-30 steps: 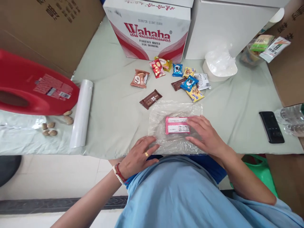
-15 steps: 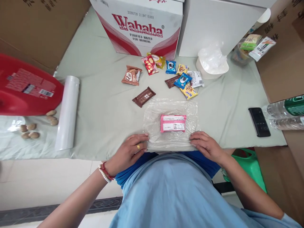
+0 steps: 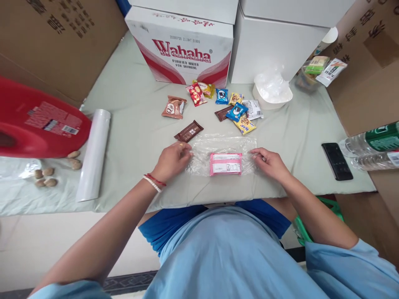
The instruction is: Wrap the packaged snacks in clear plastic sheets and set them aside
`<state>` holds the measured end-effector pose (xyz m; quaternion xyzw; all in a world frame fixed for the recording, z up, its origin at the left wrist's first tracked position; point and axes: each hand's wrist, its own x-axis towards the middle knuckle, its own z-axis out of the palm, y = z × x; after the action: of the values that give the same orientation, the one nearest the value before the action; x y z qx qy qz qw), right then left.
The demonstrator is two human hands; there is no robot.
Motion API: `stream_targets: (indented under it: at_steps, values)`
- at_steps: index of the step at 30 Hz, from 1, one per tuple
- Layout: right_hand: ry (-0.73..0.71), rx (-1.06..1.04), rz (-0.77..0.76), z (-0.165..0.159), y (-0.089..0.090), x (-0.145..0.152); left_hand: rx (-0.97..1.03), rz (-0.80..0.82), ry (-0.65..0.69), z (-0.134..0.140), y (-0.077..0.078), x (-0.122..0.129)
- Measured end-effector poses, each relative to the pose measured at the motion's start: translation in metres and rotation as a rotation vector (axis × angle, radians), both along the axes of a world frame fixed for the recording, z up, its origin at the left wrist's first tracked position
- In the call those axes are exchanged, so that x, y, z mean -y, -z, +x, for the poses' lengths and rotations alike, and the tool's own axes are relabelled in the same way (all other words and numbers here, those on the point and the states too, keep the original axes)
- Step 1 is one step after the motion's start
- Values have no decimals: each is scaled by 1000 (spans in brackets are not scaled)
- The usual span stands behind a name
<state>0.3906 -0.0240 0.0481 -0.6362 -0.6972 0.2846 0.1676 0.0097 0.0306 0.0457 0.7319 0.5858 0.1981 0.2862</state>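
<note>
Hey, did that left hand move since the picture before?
Yes, it moved forward: the left hand is now much closer to the brown-wrapped snack bar than it was before.

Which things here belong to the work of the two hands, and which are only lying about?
Seemingly in the work:
film, with left hand and right hand at its sides
pink packet, between the hands

Probably only lying about:
phone
bottles
red jug
nuts
bowl
Wahaha box
</note>
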Motion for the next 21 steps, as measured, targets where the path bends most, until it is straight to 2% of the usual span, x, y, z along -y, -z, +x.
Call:
stream_targets:
  at_steps: [2,5,7,8,10,11,12,16,19,21]
  values:
    - [28,206,67,-2,2,0,-101,172,-167,0,0,-1]
    - [33,402,190,-1,-6,-3,-149,486,-409,2,-13,20]
    - [-18,399,243,-4,-14,-14,-130,664,-397,15,-24,42]
    - [-65,380,264,-8,-18,-23,-101,726,-299,25,-29,54]
    - [-183,340,297,-22,-24,-44,-26,718,16,53,-31,71]
    - [-242,328,305,-32,-25,-56,-16,695,135,68,-30,76]
    - [-296,324,302,-42,-25,-68,-37,656,199,83,-27,79]
    - [-421,415,179,-82,-21,-105,-325,416,195,119,-13,71]
    - [-374,453,15,-94,-20,-122,-469,208,221,123,-9,64]
    - [-354,402,-79,-92,-23,-127,-504,95,238,123,-9,64]
